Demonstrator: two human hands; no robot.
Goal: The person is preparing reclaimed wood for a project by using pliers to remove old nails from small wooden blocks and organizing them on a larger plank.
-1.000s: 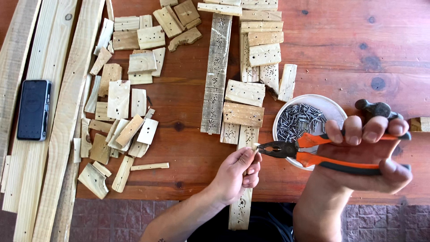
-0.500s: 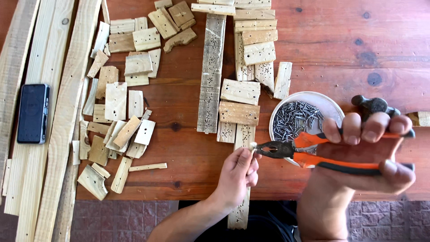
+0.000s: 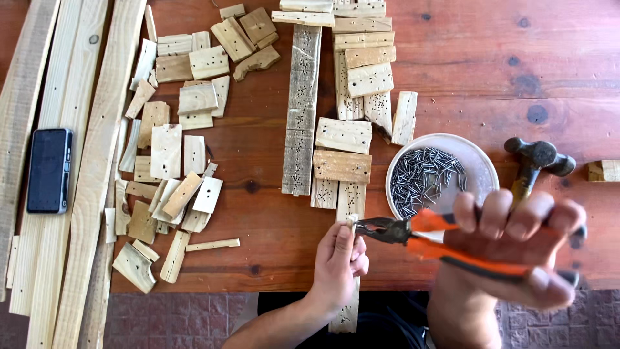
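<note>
Here the left hand (image 3: 339, 258) clamps a narrow pale wooden strip (image 3: 349, 207) at the worktop's near edge — stiff, light, splintery. The right hand (image 3: 516, 249) squeezes orange-handled pliers (image 3: 413, 231) — their nose bites at the strip's top.

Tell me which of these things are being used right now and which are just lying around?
In use: pliers in right hand; wood strip steadied by left hand.

Lying about: hammer, bowl of nails, phone, wood offcuts, long planks.
</note>
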